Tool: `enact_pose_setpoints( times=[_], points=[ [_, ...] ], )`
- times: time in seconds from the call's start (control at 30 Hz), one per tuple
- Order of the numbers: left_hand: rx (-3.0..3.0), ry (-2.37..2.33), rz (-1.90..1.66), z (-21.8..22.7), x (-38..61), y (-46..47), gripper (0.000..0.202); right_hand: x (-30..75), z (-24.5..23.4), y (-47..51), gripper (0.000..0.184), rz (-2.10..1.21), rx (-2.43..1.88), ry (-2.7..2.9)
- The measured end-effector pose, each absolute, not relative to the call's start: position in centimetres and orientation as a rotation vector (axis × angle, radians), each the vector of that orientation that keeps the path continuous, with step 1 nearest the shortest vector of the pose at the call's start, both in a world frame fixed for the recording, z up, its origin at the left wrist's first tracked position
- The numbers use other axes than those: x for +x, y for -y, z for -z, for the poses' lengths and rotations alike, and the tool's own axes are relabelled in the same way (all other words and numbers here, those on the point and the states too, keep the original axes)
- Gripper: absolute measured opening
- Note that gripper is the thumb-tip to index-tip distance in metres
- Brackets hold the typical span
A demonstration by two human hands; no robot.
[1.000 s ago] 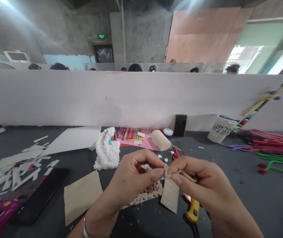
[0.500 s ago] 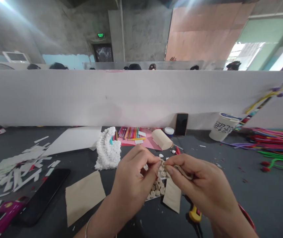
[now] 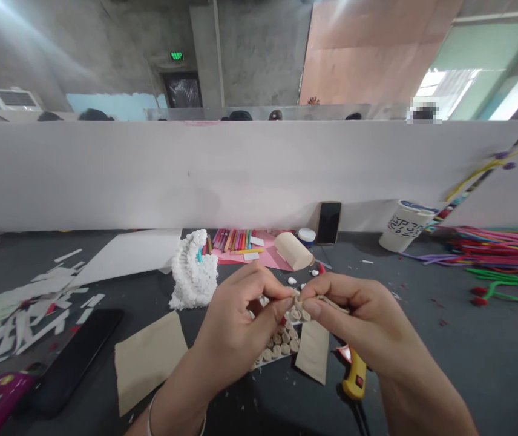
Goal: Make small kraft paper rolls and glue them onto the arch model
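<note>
Several heads [image 3: 241, 115] of other people show beyond a long white partition [image 3: 195, 175], which runs behind a dark table [image 3: 422, 339]. Along the table's far edge lie a heap of pipe cleaners [image 3: 490, 254], a paper cup [image 3: 404, 227] on its side, a propped phone [image 3: 328, 223] and coloured pens [image 3: 234, 241] on pink paper [image 3: 268, 260], with a tan paper roll [image 3: 294, 251] lying close by. White paper scraps [image 3: 18, 315] and a black tablet [image 3: 72, 360] occupy the left side. Nearer the middle stand a white curled-paper mound [image 3: 193, 272] and a tan paper sheet [image 3: 150, 363]. Directly below the hands is a board [image 3: 277, 357] packed with small paper coils [image 3: 277, 351], partly hidden by the wrists. A tan paper strip [image 3: 312, 351] lies against the board, and a yellow utility knife [image 3: 354, 375] sits just beside it. Both hands are raised above the board, fingers curled and close together. The left hand [image 3: 236, 321], with a bracelet [image 3: 152, 418] at its wrist, and the right hand [image 3: 359, 315] pinch a small paper curl [image 3: 298, 300] between thumbs and forefingers. A narrow tail of the paper trails from that curl beneath the right fingers.
</note>
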State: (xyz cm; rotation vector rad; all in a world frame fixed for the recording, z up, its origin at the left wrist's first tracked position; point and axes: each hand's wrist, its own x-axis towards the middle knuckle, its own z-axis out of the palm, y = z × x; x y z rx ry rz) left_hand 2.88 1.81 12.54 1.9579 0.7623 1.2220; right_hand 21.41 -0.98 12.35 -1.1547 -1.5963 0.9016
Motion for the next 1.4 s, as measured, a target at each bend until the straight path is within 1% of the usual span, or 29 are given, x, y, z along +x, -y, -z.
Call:
enact_pose_setpoints(
  times=[0.17, 0.33, 0.43, 0.6, 0.8, 0.97, 1.1, 1.33, 1.4],
  points=[
    [1.946, -0.706, -1.188, -12.5, 2.8, -1.8, 0.009, 21.7, -12.2, 1.0, 0.025, -0.879, -1.172, 1.609],
    [1.919, -0.722, -1.149, -12.7, 2.6, -2.0, 0.008, 21.5, -12.3, 0.8, 0.021, -0.843, -1.177, 1.591],
    [1.786, -0.701, -1.145, -12.5, 3.0, -2.2, 0.009, 21.4, -12.4, 0.8, 0.02, -0.857, -1.14, 1.596],
    [1.54, -0.756, -1.188, -12.0, 4.2, -2.1, 0.013, 21.4, -12.4, 0.8, 0.018, -0.742, -1.186, 1.604],
    [1.658, -0.823, -1.354, -11.9, 4.6, -0.9, 0.016, 20.7, -12.4, 1.2, 0.022, -0.677, -1.23, 1.553],
    [1.704, -0.792, -1.38, -11.6, 4.5, -0.8, 0.014, 19.9, -12.5, 1.4, 0.021, -0.714, -1.27, 1.381],
    [1.644, -0.759, -1.32, -11.8, 4.3, -1.1, 0.012, 19.9, -12.4, 1.3, 0.018, -0.764, -1.236, 1.347],
    [1.315, -0.628, -1.055, -12.3, 4.0, -2.0, 0.013, 21.2, -11.9, 0.8, 0.017, -0.905, -1.094, 1.456],
    [1.325, -0.615, -1.033, -12.4, 4.1, -2.1, 0.017, 21.6, -11.8, 0.5, 0.018, -0.911, -1.073, 1.505]
  ],
)
